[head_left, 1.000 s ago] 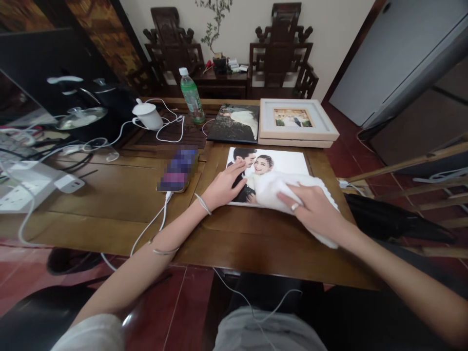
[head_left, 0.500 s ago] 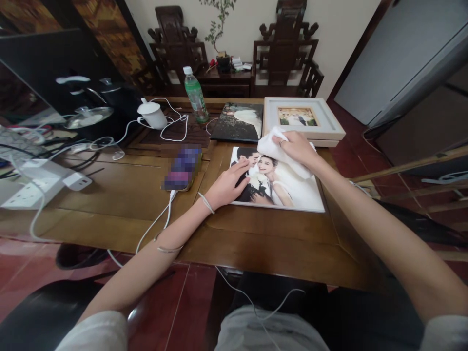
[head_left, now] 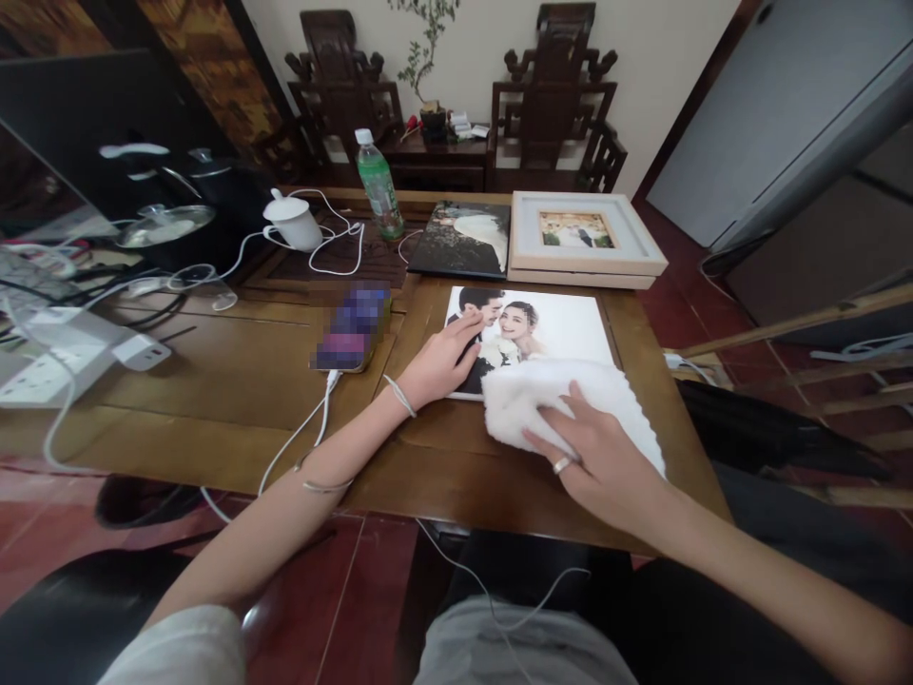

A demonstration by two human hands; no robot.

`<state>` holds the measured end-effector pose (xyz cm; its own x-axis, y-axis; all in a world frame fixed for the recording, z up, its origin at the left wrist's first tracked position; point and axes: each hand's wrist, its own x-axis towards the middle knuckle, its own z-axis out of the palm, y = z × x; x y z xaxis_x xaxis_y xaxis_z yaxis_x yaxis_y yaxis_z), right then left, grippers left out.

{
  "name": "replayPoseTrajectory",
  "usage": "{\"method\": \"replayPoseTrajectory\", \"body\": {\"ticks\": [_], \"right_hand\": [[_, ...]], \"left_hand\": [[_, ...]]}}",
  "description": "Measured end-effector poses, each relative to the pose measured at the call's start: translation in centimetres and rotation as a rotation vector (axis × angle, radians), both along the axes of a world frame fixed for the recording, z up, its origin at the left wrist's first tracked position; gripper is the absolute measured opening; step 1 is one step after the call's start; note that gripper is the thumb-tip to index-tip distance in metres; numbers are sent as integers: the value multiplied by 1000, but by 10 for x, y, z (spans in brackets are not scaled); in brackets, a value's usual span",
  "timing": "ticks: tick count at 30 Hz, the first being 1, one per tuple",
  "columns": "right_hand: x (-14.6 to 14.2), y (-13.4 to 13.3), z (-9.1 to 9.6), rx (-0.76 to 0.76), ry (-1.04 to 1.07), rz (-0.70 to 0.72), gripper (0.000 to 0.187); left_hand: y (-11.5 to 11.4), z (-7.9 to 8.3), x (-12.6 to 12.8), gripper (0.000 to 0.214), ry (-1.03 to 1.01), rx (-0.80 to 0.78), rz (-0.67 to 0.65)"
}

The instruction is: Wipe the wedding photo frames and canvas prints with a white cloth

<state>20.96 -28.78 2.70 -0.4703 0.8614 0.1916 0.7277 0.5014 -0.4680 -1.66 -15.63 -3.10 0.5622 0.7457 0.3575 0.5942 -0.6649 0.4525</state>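
A photo panel (head_left: 571,323) with a couple's portrait on a white ground lies flat on the wooden table. My left hand (head_left: 443,363) rests on its left side, fingers stretched out, with nothing held. Over the panel's lower right part and front edge spreads a white fluffy cloth (head_left: 613,390), which hides that corner. My right hand (head_left: 592,457) grips the cloth from above, its fingers bent into the folds. Behind the panel lie a dark photo panel (head_left: 456,243) and a pale wooden picture frame (head_left: 585,262).
Left of my left hand lies a phone (head_left: 353,328) on a charging cable. A green-labelled bottle (head_left: 379,185) and a white lidded cup (head_left: 294,224) stand farther back. A power strip (head_left: 61,357), cables and a pot (head_left: 167,233) crowd the table's left end.
My right hand has moved the cloth from the panel's top edge down toward me to its lower right edge. The portrait's upper right shows now. My left hand stays in place.
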Motion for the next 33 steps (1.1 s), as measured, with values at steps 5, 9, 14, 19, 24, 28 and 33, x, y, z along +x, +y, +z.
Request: {"method": "replayPoseTrajectory", "body": {"ticks": [5,9,14,19,24,28,33], "right_hand": [[-2,31,10,-63,50,-25,27],[-5,88,18,-73,71,-131,33],[-7,162,19,-8,42,-246,33],[-10,207,19,-4,14,-339,26],[-15,195,21,17,-7,-318,27],[-17,140,16,34,6,-199,30],[-15,55,6,36,-88,-51,22]], "left_hand": [[1,-1,0,41,-14,-2,-7],[2,-2,-1,42,-20,-4,-8],[0,1,0,43,-26,-4,-14],[0,2,0,42,-31,-11,-13],[1,-1,-1,43,-44,-8,-14],[2,-3,-1,46,-38,-8,-20],[2,-3,1,47,-55,-29,5]]}}
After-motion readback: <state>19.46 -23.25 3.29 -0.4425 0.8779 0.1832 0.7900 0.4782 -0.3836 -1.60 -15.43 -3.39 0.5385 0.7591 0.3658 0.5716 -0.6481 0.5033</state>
